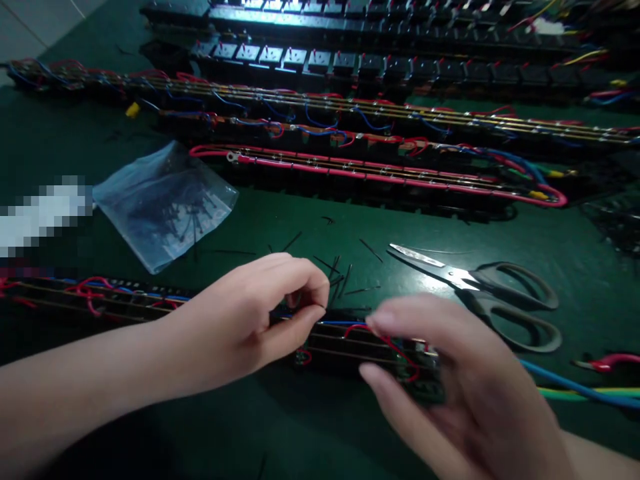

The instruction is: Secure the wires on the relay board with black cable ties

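My left hand [265, 307] is closed in a pinch at the near wired strip [345, 347], thumb and forefinger pressed together. What lies between those fingertips is too small to make out. To its right, my right hand [465, 373] hovers over the same strip, thumb and forefinger apart with nothing visible between them. Red and blue wires and thin metal rails run along this dark strip. Just behind the left fingertips lie several thin black plastic strips, like cable ties [345, 280], scattered on the green tabletop [300, 217].
Black-handled scissors [455, 273] lie behind my right hand. A clear plastic bag [170, 207] of thin black pieces lies at left. More wired strips [390, 173] and a row of sockets [295, 57] stretch across the back. A red-handled tool [610, 362] sits at right.
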`<state>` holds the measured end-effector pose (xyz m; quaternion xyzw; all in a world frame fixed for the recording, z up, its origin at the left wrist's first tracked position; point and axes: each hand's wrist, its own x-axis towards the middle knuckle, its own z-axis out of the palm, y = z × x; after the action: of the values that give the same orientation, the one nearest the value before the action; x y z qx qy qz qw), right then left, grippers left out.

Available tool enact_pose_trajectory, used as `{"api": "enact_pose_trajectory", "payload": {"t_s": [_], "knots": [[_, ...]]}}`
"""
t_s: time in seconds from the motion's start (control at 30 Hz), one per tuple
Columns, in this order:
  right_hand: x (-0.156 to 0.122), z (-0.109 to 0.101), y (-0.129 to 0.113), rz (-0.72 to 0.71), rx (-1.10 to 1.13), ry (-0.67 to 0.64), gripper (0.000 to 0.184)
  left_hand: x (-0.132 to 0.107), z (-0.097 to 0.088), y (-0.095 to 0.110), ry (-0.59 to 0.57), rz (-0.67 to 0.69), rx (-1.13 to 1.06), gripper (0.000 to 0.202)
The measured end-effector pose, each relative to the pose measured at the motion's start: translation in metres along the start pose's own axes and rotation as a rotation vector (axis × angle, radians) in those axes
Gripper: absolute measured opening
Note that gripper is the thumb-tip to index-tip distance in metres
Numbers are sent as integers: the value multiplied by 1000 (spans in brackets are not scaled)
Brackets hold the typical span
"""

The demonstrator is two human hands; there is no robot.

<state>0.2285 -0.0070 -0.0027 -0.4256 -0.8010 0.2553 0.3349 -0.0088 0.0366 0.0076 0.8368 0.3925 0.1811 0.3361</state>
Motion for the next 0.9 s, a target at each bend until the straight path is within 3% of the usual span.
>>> {"api": "enact_pose_trajectory", "payload": {"t_s": [0.1, 0.2, 0.53, 0.9], "knots": [[21, 7, 13, 92, 50, -29, 30, 4, 6, -9, 11, 12, -37, 12], [27, 10, 20, 79, 98, -124, 10, 7, 8, -14, -43, 0, -27, 11], [21, 3, 18, 31, 139, -116, 17, 9, 6, -12, -112, 8, -5, 11], [22, -1, 21, 52, 280, -197, 20, 11, 4, -12, -154, -7, -77, 12]]}}
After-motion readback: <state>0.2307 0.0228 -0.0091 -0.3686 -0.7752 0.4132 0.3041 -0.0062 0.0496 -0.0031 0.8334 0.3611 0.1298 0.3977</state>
